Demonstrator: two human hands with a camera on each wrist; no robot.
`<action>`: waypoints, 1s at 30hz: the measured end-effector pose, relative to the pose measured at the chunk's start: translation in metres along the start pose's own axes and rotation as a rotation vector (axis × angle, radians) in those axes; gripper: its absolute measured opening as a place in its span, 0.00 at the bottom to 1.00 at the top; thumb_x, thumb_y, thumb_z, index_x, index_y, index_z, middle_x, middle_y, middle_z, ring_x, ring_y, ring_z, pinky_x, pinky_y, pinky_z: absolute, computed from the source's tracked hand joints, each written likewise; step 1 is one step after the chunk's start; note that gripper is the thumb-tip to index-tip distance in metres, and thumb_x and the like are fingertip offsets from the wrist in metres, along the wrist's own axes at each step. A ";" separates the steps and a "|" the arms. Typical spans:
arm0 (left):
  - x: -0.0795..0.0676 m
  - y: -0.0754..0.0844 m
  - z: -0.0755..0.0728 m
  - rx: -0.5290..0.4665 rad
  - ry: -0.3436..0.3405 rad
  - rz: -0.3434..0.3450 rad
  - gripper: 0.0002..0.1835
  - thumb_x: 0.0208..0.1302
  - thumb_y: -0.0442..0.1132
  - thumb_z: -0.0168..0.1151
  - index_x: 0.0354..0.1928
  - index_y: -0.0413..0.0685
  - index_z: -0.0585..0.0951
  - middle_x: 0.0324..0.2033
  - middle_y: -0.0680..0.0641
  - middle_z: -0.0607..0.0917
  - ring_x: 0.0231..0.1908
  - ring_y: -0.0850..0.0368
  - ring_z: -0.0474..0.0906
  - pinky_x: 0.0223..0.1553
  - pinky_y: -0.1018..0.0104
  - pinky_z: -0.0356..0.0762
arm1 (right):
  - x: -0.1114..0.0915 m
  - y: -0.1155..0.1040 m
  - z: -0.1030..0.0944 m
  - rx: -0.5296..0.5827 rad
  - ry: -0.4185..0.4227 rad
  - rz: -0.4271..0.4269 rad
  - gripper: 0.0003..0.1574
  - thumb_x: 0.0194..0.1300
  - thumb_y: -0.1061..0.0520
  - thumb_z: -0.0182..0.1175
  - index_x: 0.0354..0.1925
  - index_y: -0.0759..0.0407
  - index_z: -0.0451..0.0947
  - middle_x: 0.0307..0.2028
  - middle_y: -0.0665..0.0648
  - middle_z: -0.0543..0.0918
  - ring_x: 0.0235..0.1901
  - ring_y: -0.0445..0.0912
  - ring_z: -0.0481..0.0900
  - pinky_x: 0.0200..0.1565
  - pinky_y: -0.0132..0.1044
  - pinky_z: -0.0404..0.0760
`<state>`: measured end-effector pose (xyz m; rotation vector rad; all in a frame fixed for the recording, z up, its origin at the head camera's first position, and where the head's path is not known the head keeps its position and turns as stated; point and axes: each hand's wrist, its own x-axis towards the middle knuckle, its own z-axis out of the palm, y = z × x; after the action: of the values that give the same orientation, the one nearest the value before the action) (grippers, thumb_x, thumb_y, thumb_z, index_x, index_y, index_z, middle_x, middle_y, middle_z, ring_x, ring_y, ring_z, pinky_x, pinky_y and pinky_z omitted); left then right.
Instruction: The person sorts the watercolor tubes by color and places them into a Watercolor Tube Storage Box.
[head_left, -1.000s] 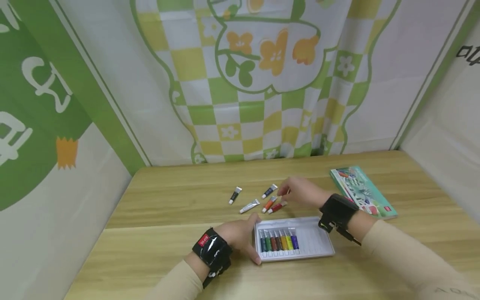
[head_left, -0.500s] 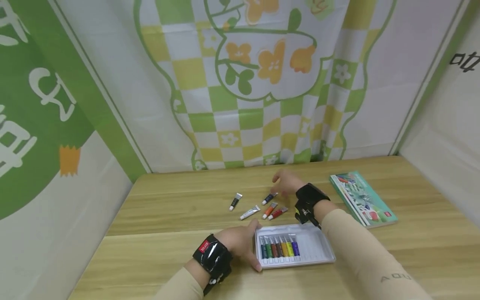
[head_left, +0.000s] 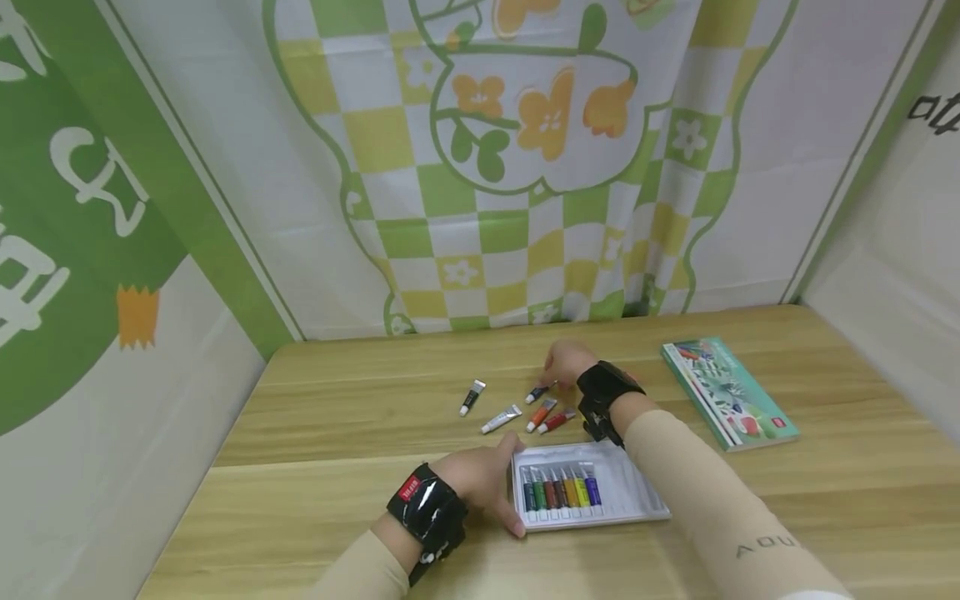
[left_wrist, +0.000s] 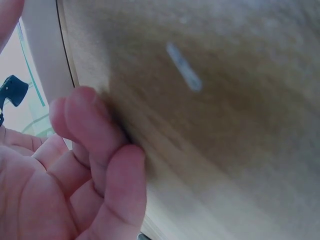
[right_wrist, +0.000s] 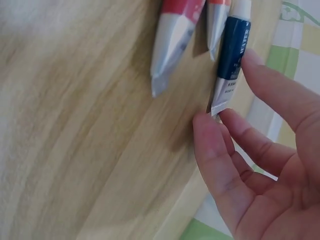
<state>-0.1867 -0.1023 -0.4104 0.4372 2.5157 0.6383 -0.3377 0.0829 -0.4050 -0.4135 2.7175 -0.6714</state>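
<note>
A white paint tray (head_left: 630, 492) lies on the table, with a row of paint tubes (head_left: 560, 492) in its left part. Its left end is gripped by my left hand (head_left: 483, 481), whose thumb is at the near corner. Beyond the tray, my right hand (head_left: 567, 364) pinches the tail of a dark blue paint tube (right_wrist: 234, 47). The tube's cap end points away from the palm in the right wrist view. Close by lie an orange paint tube (head_left: 541, 414) and a red paint tube (head_left: 557, 421). A silver-white tube (head_left: 501, 418) and a black tube (head_left: 472, 398) lie farther left.
A green illustrated box (head_left: 731, 393) lies at the right of the wooden table (head_left: 337, 417). A checkered curtain (head_left: 502, 242) hangs along the table's back edge. White panels stand at both sides.
My right hand has moved from beside the red tube to the dark blue tube, and its fingers have closed down on the tail. My left hand stays at the tray.
</note>
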 end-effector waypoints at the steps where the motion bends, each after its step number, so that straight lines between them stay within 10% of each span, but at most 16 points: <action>1: 0.000 0.000 0.000 -0.001 0.000 -0.001 0.54 0.37 0.47 0.89 0.67 0.51 0.65 0.49 0.38 0.84 0.42 0.51 0.80 0.48 0.55 0.78 | 0.001 0.001 0.000 0.002 0.000 -0.003 0.24 0.62 0.56 0.73 0.15 0.57 0.73 0.13 0.49 0.73 0.15 0.39 0.69 0.24 0.29 0.65; 18: 0.004 -0.002 0.001 0.021 -0.005 -0.007 0.54 0.37 0.49 0.89 0.66 0.52 0.65 0.49 0.39 0.84 0.42 0.51 0.80 0.49 0.55 0.78 | 0.010 0.017 0.007 0.242 -0.042 0.049 0.23 0.60 0.57 0.75 0.15 0.58 0.76 0.12 0.47 0.68 0.14 0.37 0.63 0.20 0.27 0.64; 30: 0.004 -0.002 0.002 0.026 0.000 -0.005 0.54 0.37 0.49 0.89 0.66 0.51 0.65 0.51 0.38 0.84 0.46 0.50 0.81 0.53 0.54 0.77 | 0.002 0.017 0.004 0.837 -0.139 -0.008 0.09 0.68 0.72 0.60 0.31 0.64 0.77 0.30 0.54 0.84 0.34 0.42 0.84 0.46 0.36 0.84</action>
<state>-0.1891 -0.1016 -0.4143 0.4401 2.5272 0.6042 -0.3414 0.0953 -0.4167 -0.2383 2.0510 -1.5951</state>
